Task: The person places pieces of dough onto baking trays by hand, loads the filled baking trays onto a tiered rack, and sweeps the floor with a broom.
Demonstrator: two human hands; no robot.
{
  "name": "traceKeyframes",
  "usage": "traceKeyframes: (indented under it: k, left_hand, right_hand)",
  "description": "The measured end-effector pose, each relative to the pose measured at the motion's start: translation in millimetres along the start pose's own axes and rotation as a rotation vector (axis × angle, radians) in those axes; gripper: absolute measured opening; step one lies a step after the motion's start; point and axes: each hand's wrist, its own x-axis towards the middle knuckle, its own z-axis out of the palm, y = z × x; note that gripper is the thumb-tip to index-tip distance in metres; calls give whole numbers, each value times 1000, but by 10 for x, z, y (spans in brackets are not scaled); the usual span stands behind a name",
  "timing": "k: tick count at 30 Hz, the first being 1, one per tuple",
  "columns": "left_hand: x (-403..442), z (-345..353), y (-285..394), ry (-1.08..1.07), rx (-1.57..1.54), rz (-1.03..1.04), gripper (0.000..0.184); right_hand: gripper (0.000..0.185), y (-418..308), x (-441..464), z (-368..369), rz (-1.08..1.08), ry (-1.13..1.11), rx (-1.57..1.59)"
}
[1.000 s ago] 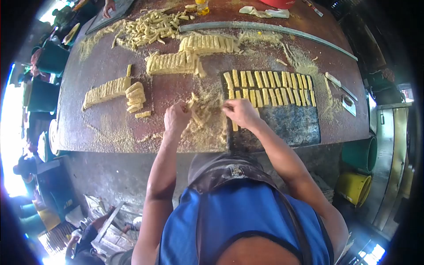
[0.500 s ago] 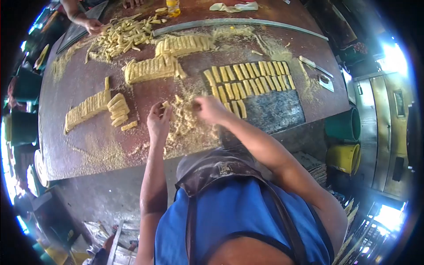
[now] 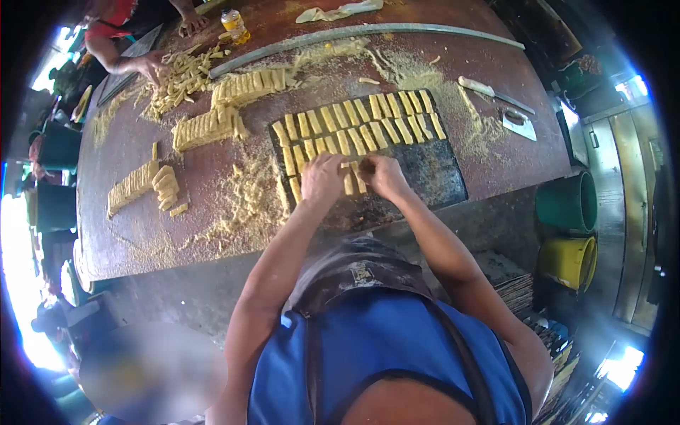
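Both hands are over a dark baking tray (image 3: 431, 177) with dough sticks (image 3: 368, 136) laid in two rows and part of a third. My left hand (image 3: 323, 178) is above the third row, fingers curled down; whatever it grips is hidden. Close to its right, my right hand (image 3: 386, 178) has its fingers pinched at the upper end of a dough stick (image 3: 360, 178). Left of the tray lies a heap of yellowish crumbs (image 3: 248, 198).
Stacked dough strips (image 3: 249, 86) and a further row (image 3: 133, 185) lie to the left. A long metal bar (image 3: 368, 30), a knife (image 3: 496, 92) and a scraper (image 3: 519, 126) are on the table. At the far left, a co-worker's hand (image 3: 150, 67) touches loose dough pieces (image 3: 183, 81).
Both hands have moved right, from the crumb heap to the tray. More dough sticks show in the third row. The view has shifted, and more of the co-worker is visible.
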Motion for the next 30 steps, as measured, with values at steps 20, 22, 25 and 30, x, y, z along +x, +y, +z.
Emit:
traceKeyframes:
  k: [20,22,25,30]
  left_hand:
    - [-788,-980,-1488,444,-187,-180,41]
    - [-955,-1327,-1987,629,-117,-280,42]
    - [-1270,-1711,-2738,723,-139,-648,51]
    - [-1356,-2030,-3534,652,-163,-842,64]
  right_hand:
    - [19,-956,737,465,-104,-142,42]
    - [27,-1327,929,832,-219,-203,-4]
    - [34,-2131,1228,1542,-321,-361,-79]
    - [33,-3419,1927,2905,-449,-555,-242]
